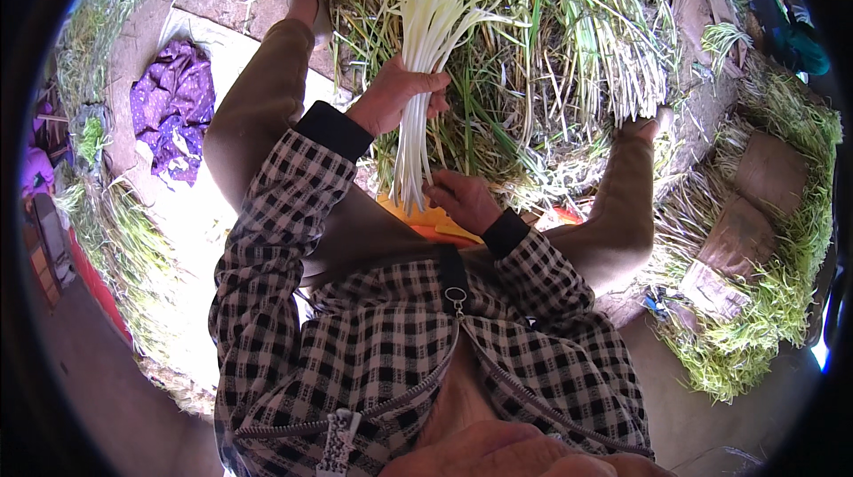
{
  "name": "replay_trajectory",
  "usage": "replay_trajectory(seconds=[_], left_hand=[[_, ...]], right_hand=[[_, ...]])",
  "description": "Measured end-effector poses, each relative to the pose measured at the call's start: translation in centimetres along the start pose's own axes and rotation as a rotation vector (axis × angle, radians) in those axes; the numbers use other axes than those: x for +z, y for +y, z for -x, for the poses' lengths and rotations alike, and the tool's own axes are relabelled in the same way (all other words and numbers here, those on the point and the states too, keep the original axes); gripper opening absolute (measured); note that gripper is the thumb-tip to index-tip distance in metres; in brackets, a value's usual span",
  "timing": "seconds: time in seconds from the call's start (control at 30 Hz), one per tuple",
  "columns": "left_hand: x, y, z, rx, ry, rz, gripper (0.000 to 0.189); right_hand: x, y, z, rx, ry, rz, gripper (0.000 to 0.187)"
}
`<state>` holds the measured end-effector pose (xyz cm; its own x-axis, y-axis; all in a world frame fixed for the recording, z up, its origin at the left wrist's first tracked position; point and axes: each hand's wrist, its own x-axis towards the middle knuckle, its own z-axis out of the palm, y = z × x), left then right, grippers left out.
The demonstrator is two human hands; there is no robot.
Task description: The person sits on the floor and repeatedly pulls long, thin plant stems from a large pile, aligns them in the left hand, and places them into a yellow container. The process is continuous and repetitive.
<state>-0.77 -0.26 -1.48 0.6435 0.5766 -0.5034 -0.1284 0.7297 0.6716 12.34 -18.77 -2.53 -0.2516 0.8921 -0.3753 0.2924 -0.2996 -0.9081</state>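
My left hand (402, 96) is closed around a bundle of long white stalks with pale yellow-green leaves (426, 30), which look like blanched chives. The leaves fan out above the fist and the white ends hang below it. At the lower right of those ends is my right hand (466, 200), its fingers curled and the thumb and forefinger at the stalk tips; whether they pinch a stalk cannot be told. Beyond the hands, between my legs, lies a heap of loose green and straw-coloured stalks (526, 77). Something orange and yellow (440, 220) shows beneath the right hand.
A crumpled purple patterned cloth (174, 110) lies on the left, on a brightly lit white surface. More cut greens (140, 257) stretch along the left side. On the right, brown boards or blocks (740, 234) rest among piled greens (753, 344). My feet stand either side of the heap.
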Motion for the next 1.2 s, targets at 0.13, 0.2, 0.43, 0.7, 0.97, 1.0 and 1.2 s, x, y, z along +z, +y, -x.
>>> replay_trajectory(seconds=[0.13, 0.2, 0.43, 0.7, 0.97, 1.0, 1.2], left_hand=[[0.3, -0.2, 0.0, 0.046, 0.006, -0.04, 0.022], [0.1, -0.3, 0.2, 0.029, 0.016, -0.073, 0.022], [-0.1, -1.0, 0.6, -0.013, 0.052, -0.094, 0.026], [-0.8, -1.6, 0.8, -0.068, 0.03, 0.011, 0.03], [-0.8, -1.5, 1.0, -0.082, 0.002, 0.013, 0.029], [-0.9, -1.5, 1.0, -0.081, 0.003, 0.011, 0.029], [-0.7, -1.6, 0.9, -0.102, 0.025, -0.02, 0.027]], right_hand=[[-1.7, -0.3, -0.3, -0.089, -0.026, 0.055, 0.02], [-3.7, -0.3, -1.1, -0.019, -0.02, 0.197, 0.019], [-13.2, -3.7, -10.8, -0.239, 0.549, 0.26, 0.013], [-15.1, -1.4, -22.4, -0.324, 0.532, 0.682, 0.012], [-15.4, -1.2, -24.3, -0.255, 0.391, 0.725, 0.015], [-15.5, -1.3, -24.4, -0.255, 0.371, 0.747, 0.015], [-15.4, -1.4, -25.0, -0.252, 0.311, 0.856, 0.014]])
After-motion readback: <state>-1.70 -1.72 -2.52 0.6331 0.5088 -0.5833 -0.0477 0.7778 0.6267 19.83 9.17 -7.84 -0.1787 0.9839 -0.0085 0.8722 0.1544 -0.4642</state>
